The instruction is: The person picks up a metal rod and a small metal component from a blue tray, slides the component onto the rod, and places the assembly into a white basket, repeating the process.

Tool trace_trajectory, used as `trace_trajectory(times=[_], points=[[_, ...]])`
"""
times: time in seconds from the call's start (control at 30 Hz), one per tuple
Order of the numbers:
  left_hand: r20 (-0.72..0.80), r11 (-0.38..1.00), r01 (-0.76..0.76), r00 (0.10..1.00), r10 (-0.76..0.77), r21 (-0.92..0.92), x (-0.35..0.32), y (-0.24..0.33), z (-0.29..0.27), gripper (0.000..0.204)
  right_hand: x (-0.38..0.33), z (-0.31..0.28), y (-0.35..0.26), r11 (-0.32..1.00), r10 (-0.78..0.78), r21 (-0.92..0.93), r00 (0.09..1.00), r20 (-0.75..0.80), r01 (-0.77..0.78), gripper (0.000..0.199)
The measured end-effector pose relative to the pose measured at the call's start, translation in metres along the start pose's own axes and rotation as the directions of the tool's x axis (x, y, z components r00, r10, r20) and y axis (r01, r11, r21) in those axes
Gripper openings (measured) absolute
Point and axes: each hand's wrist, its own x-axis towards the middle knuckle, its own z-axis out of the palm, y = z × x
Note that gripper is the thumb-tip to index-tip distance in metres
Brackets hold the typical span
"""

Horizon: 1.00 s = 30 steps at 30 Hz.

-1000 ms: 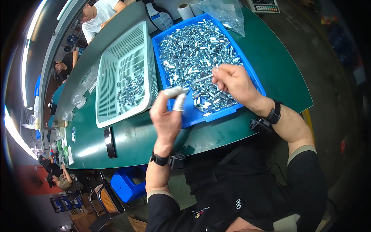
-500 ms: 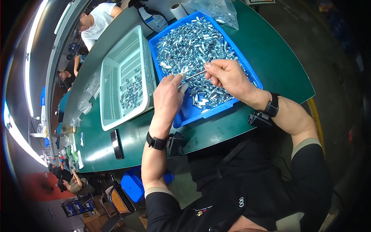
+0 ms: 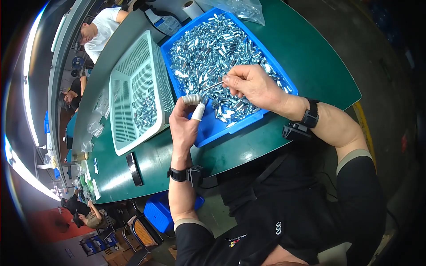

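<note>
My right hand (image 3: 257, 86) is closed in a pinch on a thin metal rod (image 3: 214, 86), which slants down to the left. The rod's tip reaches the fingertips of my left hand (image 3: 184, 122), whose thumb and forefinger wear white finger covers (image 3: 198, 111). Those two fingers pinch a small shiny metal part (image 3: 204, 100); its exact shape is too small to tell. Both hands are over the near left part of a blue tray (image 3: 278, 73), heaped with many small silvery metal parts (image 3: 217, 48). Blue tray bottom shows beneath my left hand.
Left of the tray, a pale green slotted basket (image 3: 116, 99) holds a smaller heap of similar parts. A dark phone-like object (image 3: 133, 169) lies on the green table (image 3: 310, 53). Clear plastic bags (image 3: 248, 9) and a white roll (image 3: 192, 9) are beyond. Other people sit at left.
My left hand has turned, so its covered thumb and forefinger now show around the small part. The rod and my right hand have shifted slightly left in view; the whole view has shifted somewhat.
</note>
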Motion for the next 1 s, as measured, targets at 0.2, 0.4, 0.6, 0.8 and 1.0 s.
trace_trajectory(times=[0.2, 0.4, 0.6, 0.8, 1.0], points=[[0.009, 0.985, -0.007, 1.000, 0.009, -0.171, -0.010, -0.003, -0.002, 0.019, -0.001, -0.001, 0.001, 0.998, 0.016, -0.053, 0.998, 0.057, -0.013, 0.028], [0.010, 0.976, -0.009, 1.000, 0.012, -0.215, -0.011, -0.006, -0.005, 0.019, 0.000, -0.003, -0.001, 0.994, 0.091, -0.076, 0.988, 0.124, -0.081, 0.028], [0.051, 0.988, 0.001, 0.999, 0.006, -0.151, -0.013, -0.008, -0.005, 0.020, -0.003, -0.001, -0.008, 0.983, 0.162, -0.119, 0.970, 0.180, -0.142, 0.026], [0.031, 0.998, -0.034, 0.999, 0.036, -0.052, -0.014, -0.007, -0.003, 0.018, -0.002, -0.005, -0.011, 0.989, 0.089, -0.128, 0.989, 0.121, -0.074, 0.026], [0.005, 0.995, -0.021, 1.000, 0.022, -0.097, -0.014, -0.010, -0.003, 0.019, -0.001, -0.003, -0.011, 0.987, 0.103, -0.138, 0.984, 0.144, -0.083, 0.026]])
